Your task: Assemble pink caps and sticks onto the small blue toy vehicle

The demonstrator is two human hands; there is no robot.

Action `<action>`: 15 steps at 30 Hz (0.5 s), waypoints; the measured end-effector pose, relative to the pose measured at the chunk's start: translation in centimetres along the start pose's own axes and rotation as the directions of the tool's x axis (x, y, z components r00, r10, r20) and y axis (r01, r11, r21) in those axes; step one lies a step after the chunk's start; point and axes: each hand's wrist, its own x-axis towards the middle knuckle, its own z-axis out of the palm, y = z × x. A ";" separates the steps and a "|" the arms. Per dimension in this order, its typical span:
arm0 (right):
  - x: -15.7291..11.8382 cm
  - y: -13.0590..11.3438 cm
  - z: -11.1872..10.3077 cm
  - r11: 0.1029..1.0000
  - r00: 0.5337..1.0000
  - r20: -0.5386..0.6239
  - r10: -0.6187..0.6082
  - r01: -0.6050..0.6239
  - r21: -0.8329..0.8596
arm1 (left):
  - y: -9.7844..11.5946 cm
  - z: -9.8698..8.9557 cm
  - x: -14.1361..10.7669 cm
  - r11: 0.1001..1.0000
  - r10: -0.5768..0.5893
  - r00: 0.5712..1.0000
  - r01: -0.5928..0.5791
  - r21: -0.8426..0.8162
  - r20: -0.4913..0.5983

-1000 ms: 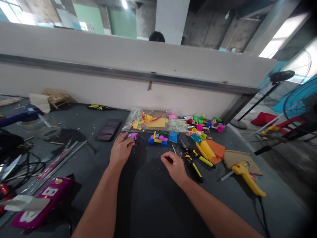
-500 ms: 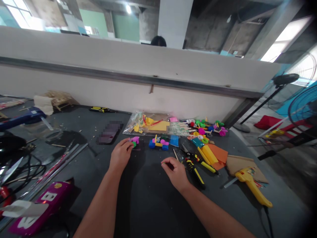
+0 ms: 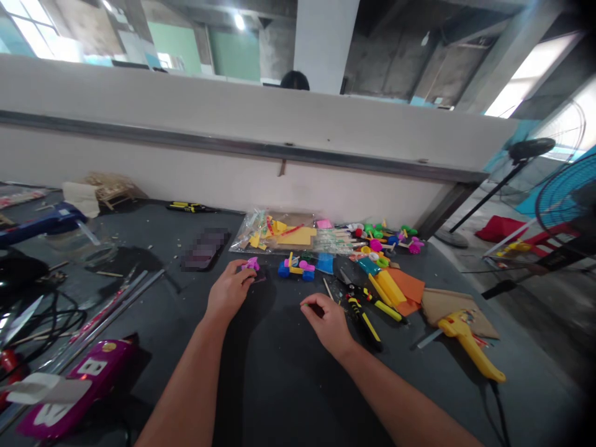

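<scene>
My left hand (image 3: 229,289) rests on the dark table with its thumb and fingers drawn together beside purple pieces (image 3: 251,264) on a small clear bag. Whatever lies between those fingertips is hidden. To the right of it stands a small toy car (image 3: 297,268) with blue wheels and yellow and pink parts, touched by neither hand. My right hand (image 3: 329,323) is held over the table in front of the toy car, thumb and forefinger pinched. A tiny greenish speck shows at its fingertips, too small to name. Pliers (image 3: 365,323) lie just right of this hand.
A clear bag of yellow pieces (image 3: 298,236) and a pile of colourful parts (image 3: 386,236) lie along the back. A yellow glue gun (image 3: 470,344) with a cord is at the right. A purple power strip (image 3: 79,391), rods and cables crowd the left; a phone (image 3: 205,249) lies behind my left hand.
The green piece seen at my left fingertips is now out of sight, and the fingers have shifted over the purple pieces. My right hand keeps its pinch, nearly in place.
</scene>
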 end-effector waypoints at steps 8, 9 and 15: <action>0.0 0.1 0.1 1.000 1.000 0.012 0.006 -0.006 0.007 | -0.2 0.4 0.0 1.000 -0.010 0.998 0.011 0.014 -0.064; 0.0 0.1 0.0 1.000 1.000 0.013 0.006 -0.006 0.008 | -0.1 0.3 0.0 1.000 -0.011 0.998 0.013 0.018 -0.065; -0.1 -0.2 -0.1 1.000 1.000 0.017 0.012 -0.012 0.005 | 1.0 -0.7 0.1 0.997 -0.072 0.997 0.072 0.002 -0.013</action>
